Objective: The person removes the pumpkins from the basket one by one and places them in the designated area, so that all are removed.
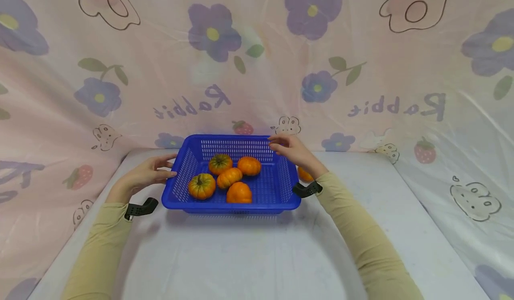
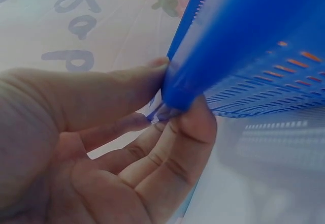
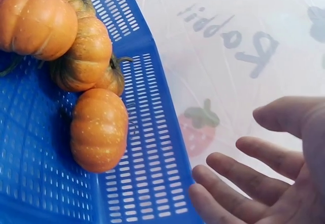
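Note:
A blue plastic basket with slotted walls holds several small orange pumpkins, some streaked with green. At its left side, my left hand grips the rim; the left wrist view shows the thumb on one face and curled fingers under the edge. My right hand hovers by the basket's far right corner, holding nothing. In the right wrist view its loosely spread fingers reach toward the rim, fingertips right at it.
Another orange pumpkin lies outside the basket to the right, partly hidden behind my right forearm. A white-covered table lies under everything. Behind it hangs a pink curtain printed with flowers and rabbits.

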